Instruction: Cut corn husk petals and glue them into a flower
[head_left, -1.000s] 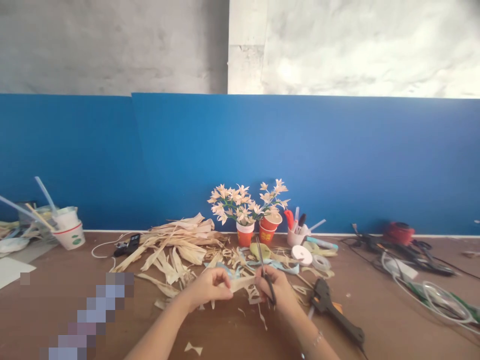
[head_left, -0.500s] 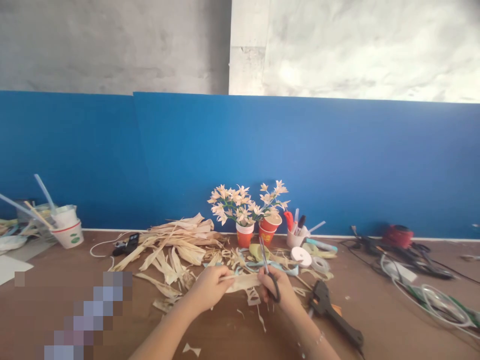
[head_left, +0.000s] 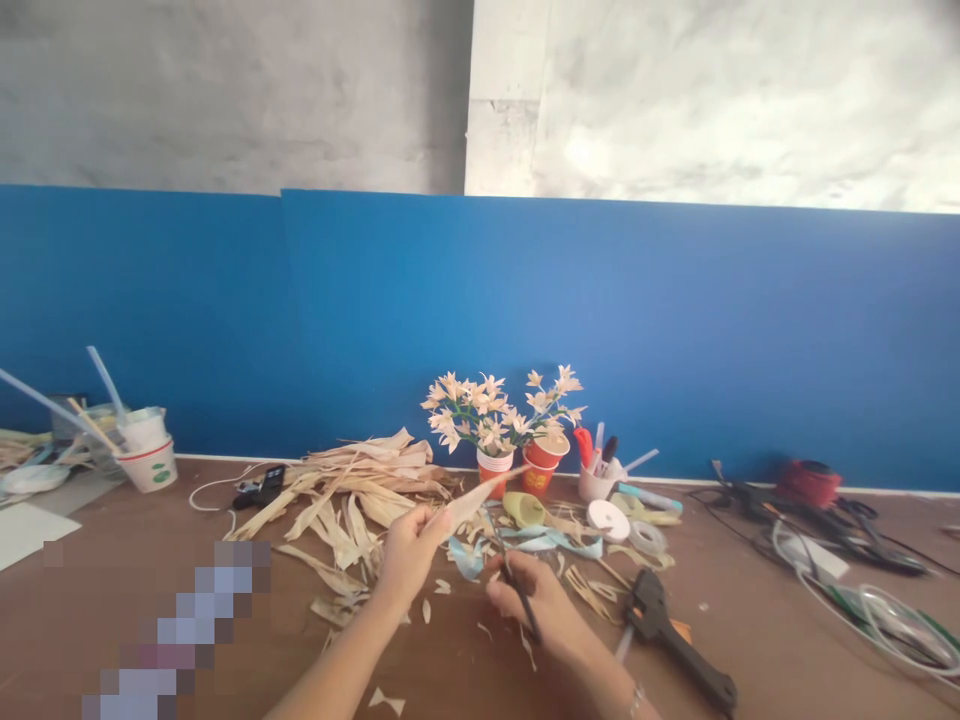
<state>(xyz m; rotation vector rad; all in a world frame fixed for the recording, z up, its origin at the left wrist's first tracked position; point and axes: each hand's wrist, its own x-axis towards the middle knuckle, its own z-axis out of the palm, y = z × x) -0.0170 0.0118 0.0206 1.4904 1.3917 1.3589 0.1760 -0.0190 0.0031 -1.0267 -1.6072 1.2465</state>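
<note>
Pinched in my left hand is a pale strip of dried husk, its narrow end pointing up to the right, toward the cups. Dark-handled scissors are held in my right hand, a little lower and to the right, apart from the strip. Their blades look blurred. A heap of dried husks lies behind and left of my left hand. Small cut scraps are scattered on the brown table between and below the hands.
Pale flowers stand in red cups near the blue partition. A white cup holds pens. White tape and a black glue gun are at right, cables farther right. A straw-filled cup stands left.
My hands have moved apart. My left hand has raised and tilted the strip, while my right hand has let go of it and lowered the scissors. The view has shifted slightly.
</note>
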